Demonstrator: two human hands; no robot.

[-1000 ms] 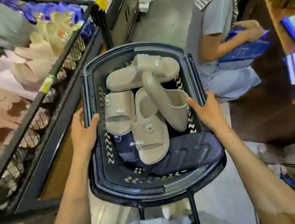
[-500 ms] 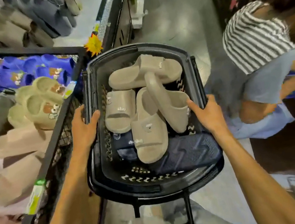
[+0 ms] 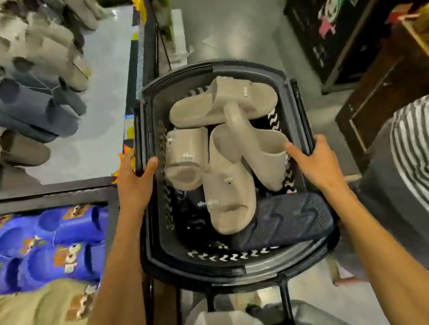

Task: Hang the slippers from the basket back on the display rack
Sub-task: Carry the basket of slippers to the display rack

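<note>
Far left: pale-panelled display rack (image 3: 109,75), hung with rows of grey, navy and tan slippers (image 3: 23,93). Below it, blue cartoon-print slippers (image 3: 37,251) packed in a black-framed bin.

Left hand (image 3: 137,184): curled over the left rim of the black plastic shopping basket (image 3: 208,70), thumb inside.

Inside the basket: four beige moulded-foam slide slippers (image 3: 225,183), loosely piled and overlapping, plus a navy zigzag-soled slipper (image 3: 284,221) lying sole-up at near right.

Right hand (image 3: 319,163): wrapped over the right rim, thumb inward beside a beige slipper.

Judged light, springy, matt, not fragile. Take hold by the broad strap band. Lift topmost first.
</note>
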